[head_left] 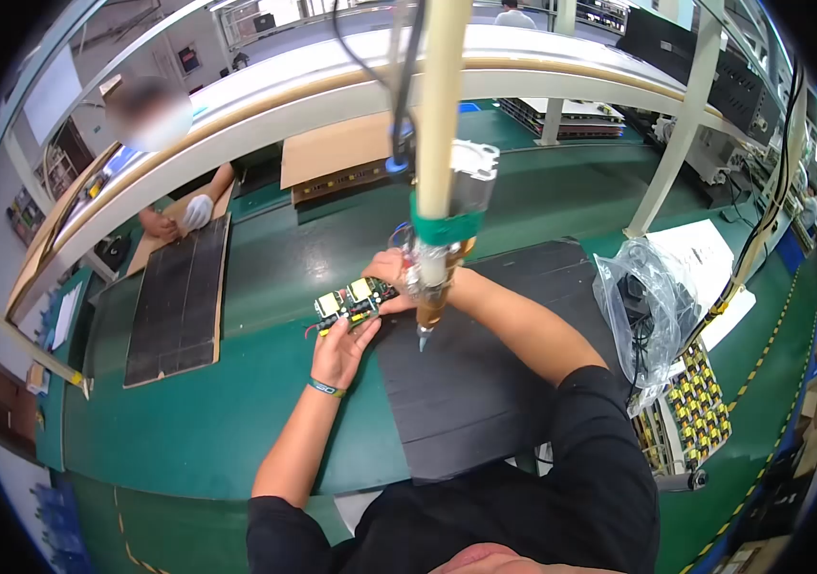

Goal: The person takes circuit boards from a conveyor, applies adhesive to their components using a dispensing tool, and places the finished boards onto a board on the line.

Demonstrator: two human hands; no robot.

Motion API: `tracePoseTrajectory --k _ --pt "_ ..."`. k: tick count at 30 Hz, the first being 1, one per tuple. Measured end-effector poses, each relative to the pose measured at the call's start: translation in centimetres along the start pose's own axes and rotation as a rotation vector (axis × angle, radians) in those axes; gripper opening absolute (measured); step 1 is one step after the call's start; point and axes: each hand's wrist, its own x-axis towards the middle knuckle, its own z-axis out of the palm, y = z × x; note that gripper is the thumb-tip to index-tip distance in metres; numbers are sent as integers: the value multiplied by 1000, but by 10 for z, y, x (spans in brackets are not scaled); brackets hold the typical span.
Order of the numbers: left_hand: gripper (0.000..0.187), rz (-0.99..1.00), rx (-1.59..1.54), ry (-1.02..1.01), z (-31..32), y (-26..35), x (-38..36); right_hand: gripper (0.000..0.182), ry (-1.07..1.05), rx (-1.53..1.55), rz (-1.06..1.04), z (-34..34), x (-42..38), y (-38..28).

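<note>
Both of my hands hold a circuit board (351,300) carrying yellow-topped components, out over the green belt (332,421). My left hand (339,350) grips its near left side, fingers bent around the edge. At the right end of the board, my right hand (391,277) has hold of it, partly hidden behind a hanging glue dispenser (427,258). The dispenser's pointed nozzle (424,339) hangs to the right of the board, apart from it. A black mat (485,383) lies under the nozzle and my right forearm.
Clear plastic bags (640,311) lie at the right beside a tray of several yellow-topped parts (700,402). Across the belt, a co-worker's hands (179,218) are near another black mat (179,306). A cardboard sheet (337,153) and a white frame post (671,143) stand farther back.
</note>
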Motion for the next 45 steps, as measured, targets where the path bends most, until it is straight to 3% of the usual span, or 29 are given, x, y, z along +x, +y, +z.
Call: tracePoseTrajectory --k 2,3,4,6,7,9,14,17,21,26,29,33,45 --pt "51 -22 7 18 4 0 7 69 229 236 -27 -7 -16 7" --pt "50 -81 -60 110 -8 -12 -44 70 123 432 157 5 -38 -28" --pt "50 -53 -79 141 -14 -6 -46 70 69 557 293 -25 -39 -38" --pt "47 -69 -79 81 -23 5 -34 71 273 1214 398 -60 -42 -35" --pt "46 -104 -95 62 -22 0 -38 71 217 1220 429 -64 -54 -40" --pt "43 -91 -142 74 -16 -2 -40 77 298 1557 141 -71 -68 -52" --pt "37 -89 -141 17 -6 10 -43 74 240 1225 -22 -59 -35 -109" --pt "36 -112 -145 11 -6 9 -46 69 382 1116 -51 -49 -20 -104" --pt "35 -189 -128 2 -8 6 -47 61 476 1317 6 -37 13 -109" --pt "37 -220 -76 -44 -1 9 -49 62 562 1338 33 -41 41 -128" --pt "38 -244 -86 -54 4 9 -52 61 700 1146 161 -45 44 -144" --pt "41 -305 -150 -65 10 6 -59 60 854 1136 147 -51 44 -156" --pt "46 -366 -133 -151 27 0 -69 49 535 1254 2 -47 31 -147"
